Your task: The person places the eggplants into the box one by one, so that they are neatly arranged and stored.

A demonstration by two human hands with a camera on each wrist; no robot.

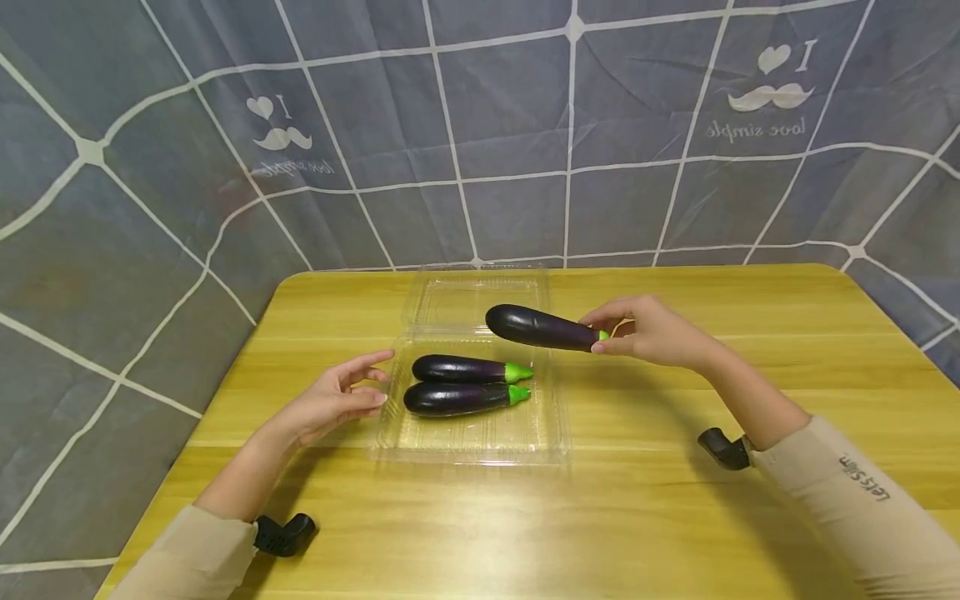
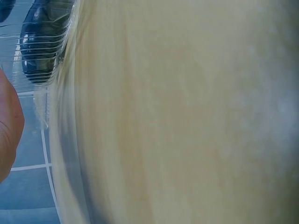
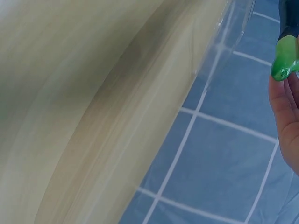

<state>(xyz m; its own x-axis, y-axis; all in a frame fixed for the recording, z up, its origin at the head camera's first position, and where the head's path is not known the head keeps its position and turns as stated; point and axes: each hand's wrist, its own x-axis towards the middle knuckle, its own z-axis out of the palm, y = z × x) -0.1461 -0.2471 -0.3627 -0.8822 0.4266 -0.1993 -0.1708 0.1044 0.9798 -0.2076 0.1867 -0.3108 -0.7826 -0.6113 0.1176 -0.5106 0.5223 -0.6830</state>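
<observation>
In the head view my right hand (image 1: 652,333) pinches an eggplant (image 1: 536,326) near its green stem end, its dark rounded end pointing left. This eggplant is held above the back right part of a clear plastic clamshell box (image 1: 465,437). Two more eggplants, a rear one (image 1: 459,368) and a front one (image 1: 457,400), lie side by side in the box, green stems to the right. At the box's left wall is my left hand (image 1: 330,404), fingers loosely bent; whether they touch the wall I cannot tell. The right wrist view shows the held eggplant's green stem (image 3: 285,56) at the fingers.
The box's lid (image 1: 480,300) lies folded back toward the far table edge. The wooden table (image 1: 465,533) extends around the box. A grey curtain (image 1: 510,125) with white lines hangs behind it. Each wrist carries a black camera, such as the left one (image 1: 283,535).
</observation>
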